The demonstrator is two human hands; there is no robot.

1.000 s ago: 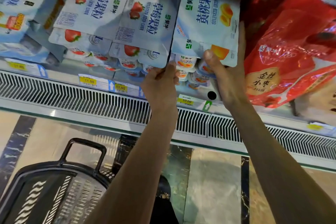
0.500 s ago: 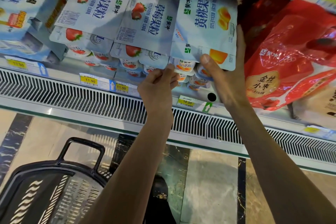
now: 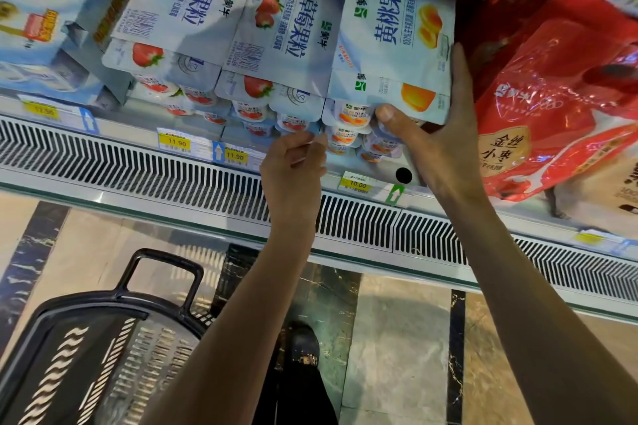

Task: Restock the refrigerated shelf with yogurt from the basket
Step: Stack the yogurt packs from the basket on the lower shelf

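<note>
Right hand (image 3: pixel 445 148) is clamping thumb and fingers on the white cardboard peach yogurt multipack (image 3: pixel 397 45), sitting on the shelf (image 3: pixel 121 124) between white strawberry yogurt packs (image 3: pixel 286 38) left and a shiny red plastic bag (image 3: pixel 552 97) right; left hand (image 3: pixel 293 166) is hanging loosely curled beside it.

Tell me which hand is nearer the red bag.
Right. The right hand grips the peach yogurt pack beside the red bag; the left hand sits below the pack's far corner.

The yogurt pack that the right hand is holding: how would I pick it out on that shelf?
Look along the chilled shelf with the slotted vent strip along its front. Between the strawberry packs and the red bag sits the yogurt pack, gripped by the right hand. It alone shows yellow peach halves, not red strawberries.
</note>
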